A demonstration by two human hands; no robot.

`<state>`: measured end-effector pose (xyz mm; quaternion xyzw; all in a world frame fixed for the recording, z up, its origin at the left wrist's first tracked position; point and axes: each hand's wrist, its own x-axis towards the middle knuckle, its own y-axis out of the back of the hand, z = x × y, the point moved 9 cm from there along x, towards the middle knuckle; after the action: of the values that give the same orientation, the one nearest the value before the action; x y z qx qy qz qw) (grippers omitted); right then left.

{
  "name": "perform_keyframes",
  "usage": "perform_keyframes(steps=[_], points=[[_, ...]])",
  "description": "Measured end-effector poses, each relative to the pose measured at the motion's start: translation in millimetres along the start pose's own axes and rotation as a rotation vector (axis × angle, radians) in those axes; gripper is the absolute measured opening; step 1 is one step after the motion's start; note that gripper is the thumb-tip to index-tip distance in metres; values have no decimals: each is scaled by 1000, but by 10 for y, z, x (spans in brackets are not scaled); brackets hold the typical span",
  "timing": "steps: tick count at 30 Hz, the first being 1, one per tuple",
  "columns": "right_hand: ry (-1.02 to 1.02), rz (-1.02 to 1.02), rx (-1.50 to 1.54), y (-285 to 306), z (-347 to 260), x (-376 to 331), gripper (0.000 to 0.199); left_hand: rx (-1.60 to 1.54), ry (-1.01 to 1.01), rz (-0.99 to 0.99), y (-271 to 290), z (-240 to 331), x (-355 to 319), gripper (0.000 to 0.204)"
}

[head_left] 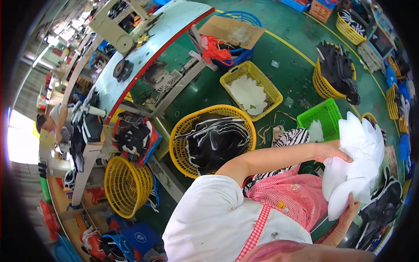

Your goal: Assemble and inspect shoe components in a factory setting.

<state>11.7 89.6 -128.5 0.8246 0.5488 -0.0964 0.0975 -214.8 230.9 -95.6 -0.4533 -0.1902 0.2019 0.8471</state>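
Observation:
A thick, fanned-out stack of white cut pieces [358,159] with rounded edges is held up between my two hands at the right. My left hand [333,151] grips its upper left side, the thumb lying over the pieces. Lower down, my right hand [348,214] is closed on the bottom edge of the stack; some of its fingers are hidden behind the pieces. Beyond my left hand, a green basket [321,114] contains a few more white pieces [315,131]. Similar white pieces [248,94] lie in a yellow rectangular basket [276,89] farther off.
A round yellow basket [175,146] of black, white-edged pieces stands left of my left arm. Nearby are stacked yellow baskets [124,187] and a sewing machine [115,32] on a red-edged table [150,37]. Black pieces [382,209] lie at the right. Another person [61,122] is far left.

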Motion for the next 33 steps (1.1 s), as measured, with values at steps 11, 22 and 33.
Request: perform_keyframes(steps=[11, 22, 33], points=[[14, 46, 26, 82, -194, -976, 39, 341, 296, 199, 789, -226, 782, 35], [-453, 1446, -523, 1900, 1203, -4916, 48, 160, 672, -123, 14, -1650, 1568, 61], [-504, 1717, -782, 1779, 1196, -5478, 57, 133, 1005, -506, -1660, -3697, 1609, 55]])
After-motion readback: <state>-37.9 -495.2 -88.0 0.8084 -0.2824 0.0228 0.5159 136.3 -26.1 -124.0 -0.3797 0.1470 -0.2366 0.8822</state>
